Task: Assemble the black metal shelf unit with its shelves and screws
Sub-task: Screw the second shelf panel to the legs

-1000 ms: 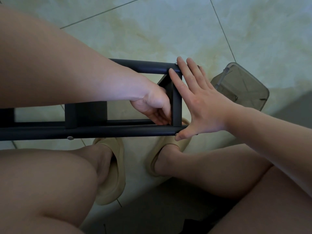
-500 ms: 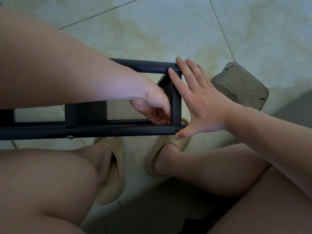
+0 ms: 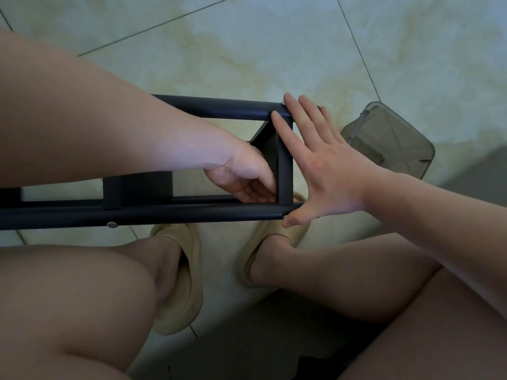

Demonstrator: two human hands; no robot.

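The black metal shelf frame (image 3: 214, 109) lies on its side across my knees, above the tiled floor. My left hand (image 3: 244, 176) reaches inside the frame, its fingers curled against the inner side of the short end bar (image 3: 285, 165) and its thumb along the bar; anything small between the fingers is hidden. My right hand (image 3: 321, 171) lies flat against the outer end of the frame, fingers straight up to the far rail's corner and thumb at the near rail's (image 3: 192, 213) tip. A silver screw head (image 3: 112, 224) shows on the near rail.
A translucent grey plastic box (image 3: 389, 138) sits on the floor right of the frame's end. My feet in beige slippers (image 3: 181, 283) rest under the frame, with my knees at either side. Pale floor tiles spread beyond.
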